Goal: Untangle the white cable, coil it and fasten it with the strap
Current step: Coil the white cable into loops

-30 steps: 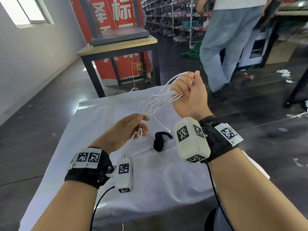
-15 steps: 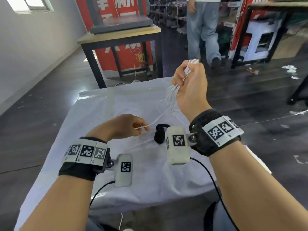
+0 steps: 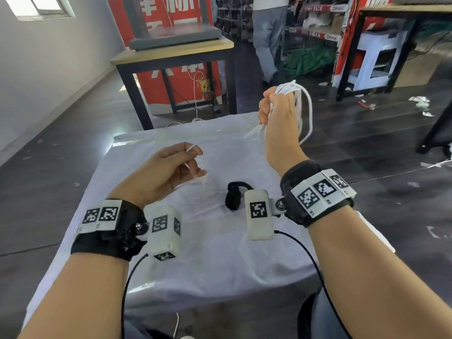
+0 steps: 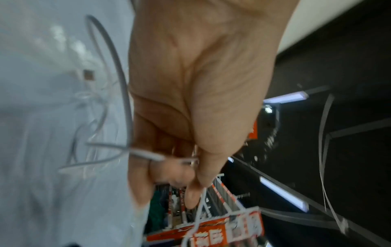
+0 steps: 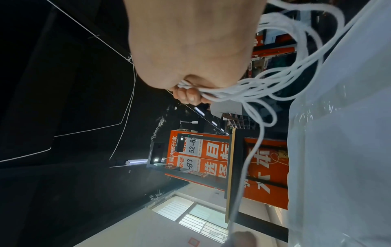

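Right hand (image 3: 281, 118) is up above the counter (image 3: 220, 253) with its grip closed around a bunch of white cable (image 3: 304, 111) loops. Left hand (image 3: 168, 172) pinches a loose strand lower down. The black strap (image 3: 234, 195) just sits on the counter between both wrists.

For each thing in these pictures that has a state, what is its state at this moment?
Thin white cable: gathered in loops, lifted above the table, not fastened.
Black fabric strap: lying loose on the white table cover, untouched.
Right hand: grips the cable loops.
Left hand: pinches one cable strand.
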Action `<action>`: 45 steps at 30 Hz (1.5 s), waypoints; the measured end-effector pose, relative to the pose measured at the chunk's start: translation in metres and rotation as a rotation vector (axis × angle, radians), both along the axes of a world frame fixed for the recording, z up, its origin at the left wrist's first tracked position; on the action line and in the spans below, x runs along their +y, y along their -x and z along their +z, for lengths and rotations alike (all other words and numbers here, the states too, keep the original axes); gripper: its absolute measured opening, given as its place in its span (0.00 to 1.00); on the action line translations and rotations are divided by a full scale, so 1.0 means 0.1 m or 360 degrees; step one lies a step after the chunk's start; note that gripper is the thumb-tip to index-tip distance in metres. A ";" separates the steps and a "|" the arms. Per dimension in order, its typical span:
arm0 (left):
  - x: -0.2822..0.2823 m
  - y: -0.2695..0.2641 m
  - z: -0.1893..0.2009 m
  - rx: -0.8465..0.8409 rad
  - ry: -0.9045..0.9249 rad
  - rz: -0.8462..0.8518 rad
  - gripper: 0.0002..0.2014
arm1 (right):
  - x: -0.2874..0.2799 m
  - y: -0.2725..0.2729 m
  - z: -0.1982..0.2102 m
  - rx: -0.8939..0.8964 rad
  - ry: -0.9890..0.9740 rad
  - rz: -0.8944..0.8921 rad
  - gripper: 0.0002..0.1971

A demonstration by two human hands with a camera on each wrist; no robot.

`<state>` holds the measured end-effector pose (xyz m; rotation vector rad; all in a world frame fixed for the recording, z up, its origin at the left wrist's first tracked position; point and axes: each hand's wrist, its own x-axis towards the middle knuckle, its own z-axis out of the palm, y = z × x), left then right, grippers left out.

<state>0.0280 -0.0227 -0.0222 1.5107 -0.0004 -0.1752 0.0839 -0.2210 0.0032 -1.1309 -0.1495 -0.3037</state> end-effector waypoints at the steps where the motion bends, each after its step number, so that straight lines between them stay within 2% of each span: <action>1: 0.02 0.00 0.02 0.0000 -0.0134 -0.0030 0.10 | -0.02 0.00 0.00 -0.0010 0.0019 -0.0028 0.10; 4: 0.02 -0.01 0.01 -0.0098 -0.0912 -0.0068 0.14 | -0.07 -0.01 -0.01 0.0051 -0.0035 -0.0051 0.09; 6: -0.03 -0.05 -0.02 -0.0237 -0.1387 0.0047 0.14 | -0.07 -0.01 -0.01 0.0123 -0.0039 -0.0006 0.10; 8: -0.05 -0.09 -0.05 -0.0374 -0.1743 0.0242 0.13 | -0.05 0.00 -0.03 0.0183 0.0002 0.0073 0.10; 10: -0.04 -0.13 -0.06 -0.0455 -0.1911 0.0405 0.11 | -0.03 0.00 -0.04 0.0195 0.0033 0.0159 0.11; 12: -0.01 -0.15 -0.07 -0.0506 -0.1973 0.0457 0.11 | -0.01 0.01 -0.05 0.0171 0.0113 0.0232 0.11; 15: -0.06 -0.11 -0.02 -0.0509 -0.2041 0.0242 0.09 | 0.01 0.02 -0.08 0.0073 0.0421 0.0295 0.10; 17: -0.13 -0.07 0.03 -0.0445 -0.2018 -0.0038 0.08 | 0.03 0.05 -0.11 0.0018 0.0652 0.0342 0.09; 19: -0.19 -0.04 0.07 -0.0365 -0.1838 -0.0239 0.06 | 0.05 0.08 -0.14 -0.0021 0.0845 0.0417 0.09; 22: -0.25 0.00 0.11 -0.0347 -0.1488 -0.0320 0.05 | 0.09 0.11 -0.18 0.0004 0.1029 0.0684 0.08; 26: -0.26 0.02 0.15 -0.0387 -0.1219 -0.0251 0.10 | 0.11 0.15 -0.21 0.0027 0.1176 0.0730 0.08; 28: -0.25 0.02 0.15 -0.0423 -0.1090 -0.0180 0.12 | 0.12 0.19 -0.21 0.0146 0.1076 0.0903 0.09; 30: -0.27 0.01 0.15 -0.0430 -0.1020 -0.0158 0.10 | 0.14 0.24 -0.22 0.0199 0.1134 0.0983 0.09; 34: -0.20 0.03 0.16 -0.0434 -0.0938 -0.0199 0.06 | 0.10 0.21 -0.23 0.0204 0.1207 0.0793 0.12; 39: 0.01 0.01 0.14 -0.0356 -0.0629 0.0038 0.03 | -0.03 0.16 -0.22 0.0275 0.1175 0.0680 0.10; 42: -0.05 0.02 0.15 -0.0398 -0.0736 0.0103 0.02 | -0.03 0.17 -0.24 0.0285 0.1190 0.0740 0.09; 45: -0.13 0.04 0.18 -0.0387 -0.0947 -0.0121 0.03 | -0.01 0.18 -0.27 0.0313 0.1139 0.0837 0.10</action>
